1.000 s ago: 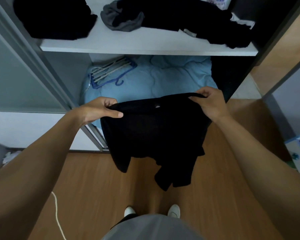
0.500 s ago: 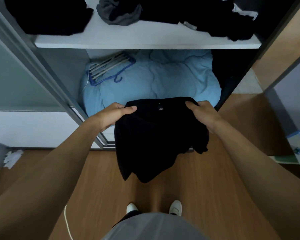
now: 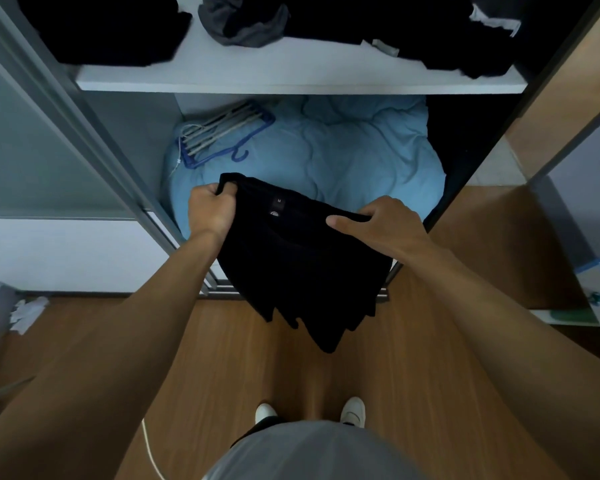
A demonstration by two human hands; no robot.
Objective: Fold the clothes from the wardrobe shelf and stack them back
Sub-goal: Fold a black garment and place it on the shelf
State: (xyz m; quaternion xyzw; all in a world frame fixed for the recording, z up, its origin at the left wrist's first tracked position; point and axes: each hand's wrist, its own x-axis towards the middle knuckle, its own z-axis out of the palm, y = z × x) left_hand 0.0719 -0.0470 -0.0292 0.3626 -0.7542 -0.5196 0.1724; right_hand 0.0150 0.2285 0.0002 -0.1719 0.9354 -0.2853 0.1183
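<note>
My left hand point(image 3: 210, 211) is fisted around the top left corner of a black T-shirt point(image 3: 291, 271). My right hand point(image 3: 387, 225) pinches the opposite top edge between thumb and fingers. The shirt hangs in the air between them, above the wooden floor point(image 3: 222, 358). Beyond it at twelve o'clock lies a pale blue duvet point(image 3: 343, 157), with hangers point(image 3: 222, 133) at eleven. Higher, the white shelf point(image 3: 291, 74) carries a black pile point(image 3: 101, 29) at eleven, a grey garment point(image 3: 246, 24) at twelve and a black heap point(image 3: 430, 32) at one.
</note>
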